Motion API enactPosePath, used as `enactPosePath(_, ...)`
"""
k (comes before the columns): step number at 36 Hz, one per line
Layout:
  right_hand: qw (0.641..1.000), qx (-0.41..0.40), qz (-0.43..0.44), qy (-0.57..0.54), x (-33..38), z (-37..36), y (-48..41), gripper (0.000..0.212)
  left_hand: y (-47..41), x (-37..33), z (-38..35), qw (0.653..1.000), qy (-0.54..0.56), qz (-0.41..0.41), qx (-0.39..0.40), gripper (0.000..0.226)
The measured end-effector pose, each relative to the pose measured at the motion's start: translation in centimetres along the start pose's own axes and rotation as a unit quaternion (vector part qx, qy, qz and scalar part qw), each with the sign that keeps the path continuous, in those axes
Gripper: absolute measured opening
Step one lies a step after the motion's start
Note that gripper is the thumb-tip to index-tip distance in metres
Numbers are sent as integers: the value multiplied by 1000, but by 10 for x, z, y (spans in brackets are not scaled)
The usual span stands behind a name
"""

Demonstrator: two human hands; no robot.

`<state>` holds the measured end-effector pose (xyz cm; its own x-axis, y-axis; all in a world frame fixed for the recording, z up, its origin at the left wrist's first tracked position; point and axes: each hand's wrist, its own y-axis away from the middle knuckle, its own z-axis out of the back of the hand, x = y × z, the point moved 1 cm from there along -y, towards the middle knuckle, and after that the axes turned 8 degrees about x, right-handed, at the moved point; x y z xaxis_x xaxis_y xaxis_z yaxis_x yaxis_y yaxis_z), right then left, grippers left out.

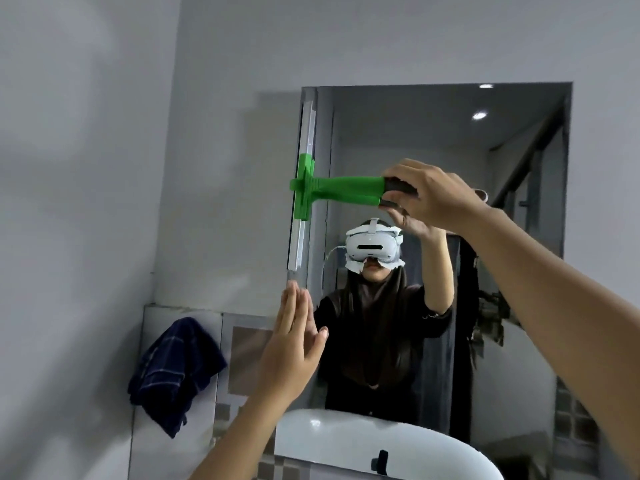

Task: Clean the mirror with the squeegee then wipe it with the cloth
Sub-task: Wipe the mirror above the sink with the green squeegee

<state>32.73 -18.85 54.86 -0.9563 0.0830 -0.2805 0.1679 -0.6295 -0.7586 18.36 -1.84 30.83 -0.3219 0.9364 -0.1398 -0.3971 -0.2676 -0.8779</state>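
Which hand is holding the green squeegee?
The right hand. It grips the dark end of the squeegee handle, blade upright at the mirror's left edge. The left hand is open and flat, holding nothing.

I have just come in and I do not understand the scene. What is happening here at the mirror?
A person is cleaning the bathroom mirror. The right hand grips the handle of a green squeegee, whose blade stands upright at the mirror's left edge. The left hand is open and flat near the lower left corner of the mirror, holding nothing. A dark blue cloth hangs on the wall to the left, untouched. A white sink sits below.
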Motion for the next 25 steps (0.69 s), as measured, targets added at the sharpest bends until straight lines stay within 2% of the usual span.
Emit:
enactPosePath(8,1000,5,15,12,4,2,-20,24,0,-1,0,1000,-13,0,8,74)
enactPosePath(13,999,11,27,38,-2,14,-25,32,0,-2,-3,1000,-11,4,-1,73)
enactPosePath(25,999,37,22,3,-14,21,-20,38,0,-4,-2,1000,1,17,6,73)
